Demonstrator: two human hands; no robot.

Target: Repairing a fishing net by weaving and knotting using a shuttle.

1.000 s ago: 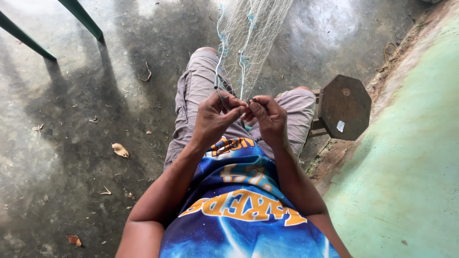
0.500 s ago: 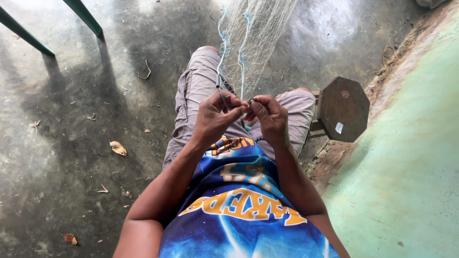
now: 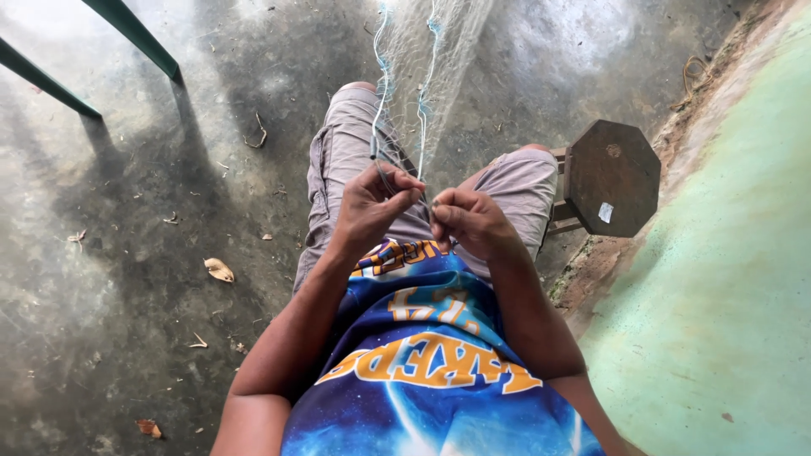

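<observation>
Both hands pinch the fishing net [image 3: 422, 76] just above the lap — left hand [image 3: 372, 207] and right hand [image 3: 473, 221] close together; most mesh hangs beyond them, unhandled.

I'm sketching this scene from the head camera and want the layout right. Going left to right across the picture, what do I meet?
Green metal legs → dry leaf on the concrete floor → left hand pinching fishing net → right hand → octagonal wooden stool → green painted slab.
</observation>
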